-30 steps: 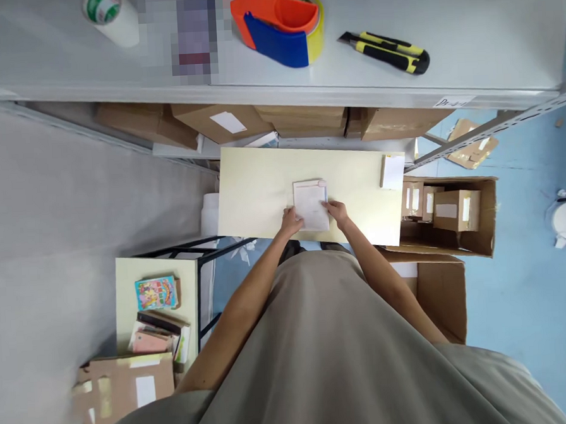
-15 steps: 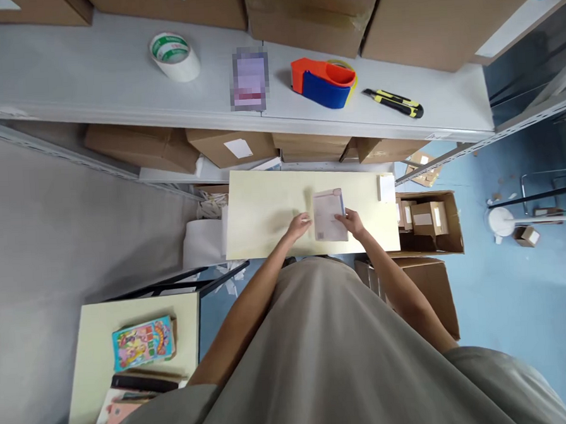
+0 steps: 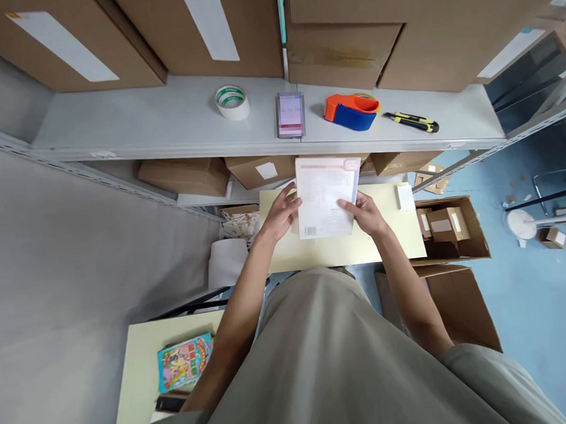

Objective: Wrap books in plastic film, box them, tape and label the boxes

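Grey shelf unit (image 3: 164, 126), one, across the far side, brown cartons (image 3: 255, 49) standing along its upper level; work table (image 3: 323, 254), one, pale yellow top, in front of the shelf; open carton (image 3: 478, 236), one, right of the table, smaller boxes inside; white printed booklet (image 3: 327, 200), one, barcode at lower left corner, held upright or nearly so above the table, between the two hands; right hand (image 3: 369, 214), one, closed on the booklet's right edge, thumb across the printed face; left hand (image 3: 279, 217), one, fingers curved at the booklet's left edge, whether gripping or merely touching cannot be told; tape dispenser (image 3: 352, 112), one, orange and blue, on the shelf; tape roll (image 3: 233, 104), one, white, left of it; cutter (image 3: 412, 122), one, yellow and black, just right of the dispenser
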`<action>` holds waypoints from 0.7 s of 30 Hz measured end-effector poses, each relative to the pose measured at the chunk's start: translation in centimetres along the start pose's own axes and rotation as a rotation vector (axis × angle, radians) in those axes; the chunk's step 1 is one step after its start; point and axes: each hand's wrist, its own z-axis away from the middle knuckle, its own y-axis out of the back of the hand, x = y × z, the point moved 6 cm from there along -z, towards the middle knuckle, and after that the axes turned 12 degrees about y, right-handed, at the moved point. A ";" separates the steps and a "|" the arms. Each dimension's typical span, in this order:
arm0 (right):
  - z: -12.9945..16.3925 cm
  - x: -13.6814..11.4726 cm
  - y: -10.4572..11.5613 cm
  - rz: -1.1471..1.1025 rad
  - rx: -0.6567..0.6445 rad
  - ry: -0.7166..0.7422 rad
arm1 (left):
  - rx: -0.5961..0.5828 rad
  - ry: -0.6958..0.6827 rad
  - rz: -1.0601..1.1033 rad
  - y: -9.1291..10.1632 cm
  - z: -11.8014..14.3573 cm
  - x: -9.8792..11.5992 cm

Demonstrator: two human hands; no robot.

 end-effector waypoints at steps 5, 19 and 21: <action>0.6 1.6 -1.4 -0.014 -0.007 -0.048 | 0.060 0.074 0.071 1.6 1.4 -1.2; 0.8 6.0 -1.1 -0.004 -0.095 -0.154 | 0.219 0.088 -0.018 1.8 4.1 -3.2; 0.5 6.8 -0.4 0.001 -0.106 -0.165 | 0.236 0.082 -0.050 1.5 4.0 -3.5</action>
